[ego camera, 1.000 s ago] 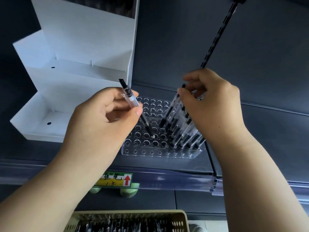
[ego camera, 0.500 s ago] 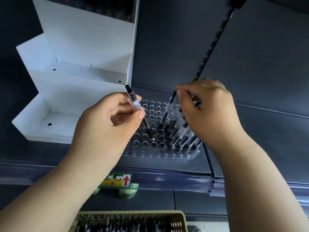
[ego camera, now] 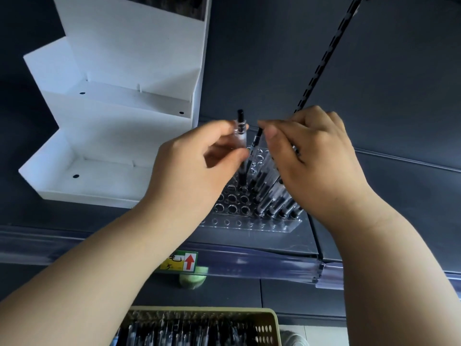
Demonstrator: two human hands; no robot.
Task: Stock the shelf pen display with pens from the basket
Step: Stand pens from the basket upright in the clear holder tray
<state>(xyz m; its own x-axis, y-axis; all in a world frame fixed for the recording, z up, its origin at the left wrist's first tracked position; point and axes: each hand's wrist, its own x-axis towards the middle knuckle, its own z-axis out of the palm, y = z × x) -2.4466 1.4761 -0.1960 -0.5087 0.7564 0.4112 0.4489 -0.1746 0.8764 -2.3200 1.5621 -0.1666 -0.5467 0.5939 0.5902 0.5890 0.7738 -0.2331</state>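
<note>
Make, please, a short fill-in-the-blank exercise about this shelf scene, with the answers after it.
1. The left hand pinches a pen over the clear holder, whose filled holes are on its ____ side.
2. The white stepped display stands to the holder's ____.
3. The price tag bears an arrow coloured ____.
4. The basket below holds more ____.
Missing words: right; left; red; pens.
</note>
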